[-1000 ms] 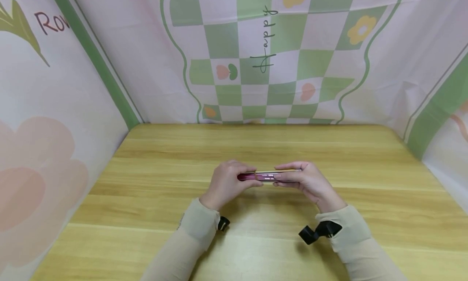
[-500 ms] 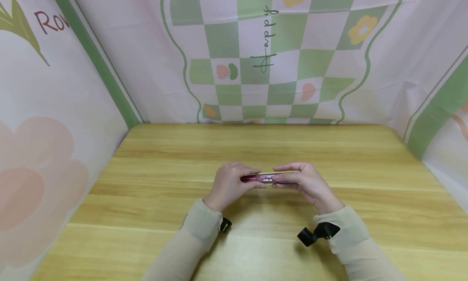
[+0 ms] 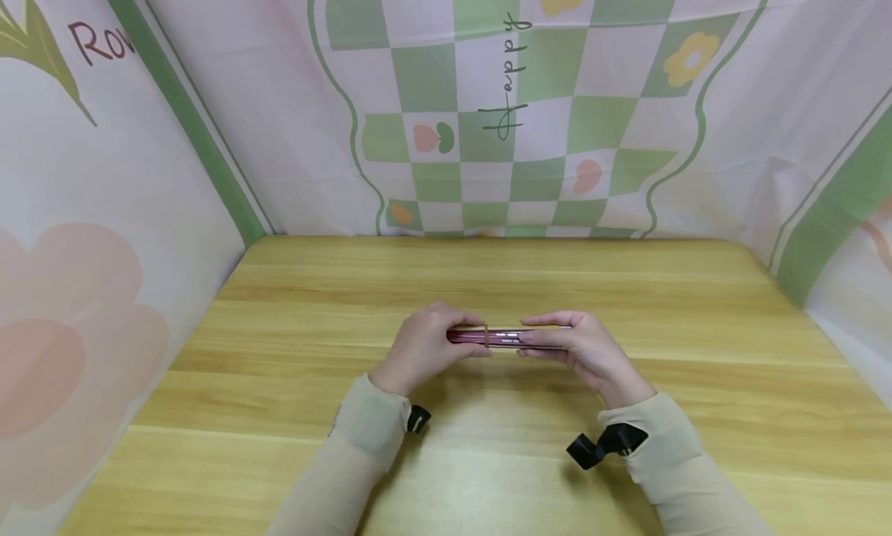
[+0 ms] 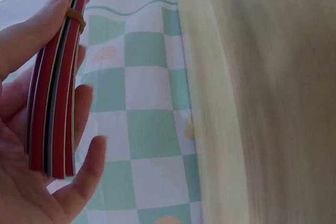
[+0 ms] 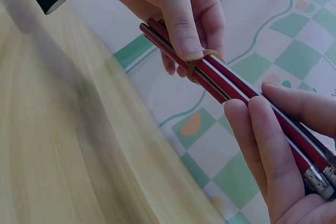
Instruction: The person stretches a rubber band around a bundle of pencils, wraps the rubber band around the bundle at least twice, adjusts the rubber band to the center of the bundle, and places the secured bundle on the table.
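A bundle of red pencils with dark stripes (image 3: 503, 338) is held level above the table, in the middle of the head view. My left hand (image 3: 421, 348) grips its left end, where the pencils show flat, unsharpened tips. A tan rubber band (image 4: 76, 18) circles the bundle, right by the left thumb's tip in the left wrist view. My right hand (image 3: 592, 354) pinches the other end between thumb and fingers. Silver ferrules (image 5: 317, 179) show at that end in the right wrist view, partly hidden by the palm.
Beneath both hands lies a wood-grain table (image 3: 293, 319). A printed cloth with green checks (image 3: 481, 180) hangs along its back edge, and more patterned cloth (image 3: 139, 180) lines the sides. Black wrist mounts (image 3: 602, 445) stick out from the sleeves.
My left hand shifted slightly right, then back left along the pencils, so the rubber band now shows more fully beyond its fingertips. The right hand has barely moved.
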`<state>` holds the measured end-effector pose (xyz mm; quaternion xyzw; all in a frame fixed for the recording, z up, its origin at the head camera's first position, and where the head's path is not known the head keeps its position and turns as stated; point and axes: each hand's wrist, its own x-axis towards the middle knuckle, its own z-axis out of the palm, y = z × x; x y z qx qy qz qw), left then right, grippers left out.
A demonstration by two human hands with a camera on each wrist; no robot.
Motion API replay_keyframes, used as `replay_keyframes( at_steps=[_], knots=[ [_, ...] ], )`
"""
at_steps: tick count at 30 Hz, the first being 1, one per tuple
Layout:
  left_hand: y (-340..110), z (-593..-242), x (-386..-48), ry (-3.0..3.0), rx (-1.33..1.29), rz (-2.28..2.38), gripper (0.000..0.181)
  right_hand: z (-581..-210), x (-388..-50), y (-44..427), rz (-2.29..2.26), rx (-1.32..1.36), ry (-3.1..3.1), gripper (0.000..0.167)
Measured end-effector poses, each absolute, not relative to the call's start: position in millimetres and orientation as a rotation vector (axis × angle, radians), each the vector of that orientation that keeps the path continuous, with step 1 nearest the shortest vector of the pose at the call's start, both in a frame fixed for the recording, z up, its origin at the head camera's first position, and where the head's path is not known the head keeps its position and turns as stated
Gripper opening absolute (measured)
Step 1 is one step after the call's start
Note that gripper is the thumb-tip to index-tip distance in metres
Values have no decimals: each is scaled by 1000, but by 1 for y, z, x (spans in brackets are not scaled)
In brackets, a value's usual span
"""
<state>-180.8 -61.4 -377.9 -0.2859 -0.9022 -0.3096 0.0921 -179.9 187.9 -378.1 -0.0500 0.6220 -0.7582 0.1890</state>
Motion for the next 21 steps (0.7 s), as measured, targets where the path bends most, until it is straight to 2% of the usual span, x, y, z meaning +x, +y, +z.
replay_keyframes(
  at_steps=[7,21],
  knots=[
    [-54,-385,-181,-2504,-913,-781,40,-378,-179,187,-2142,-144,1744,25],
    [-43,-388,-175,-2464,-866,-662,44,-380,-177,181,-2125,-145,1754,23]
  ],
)
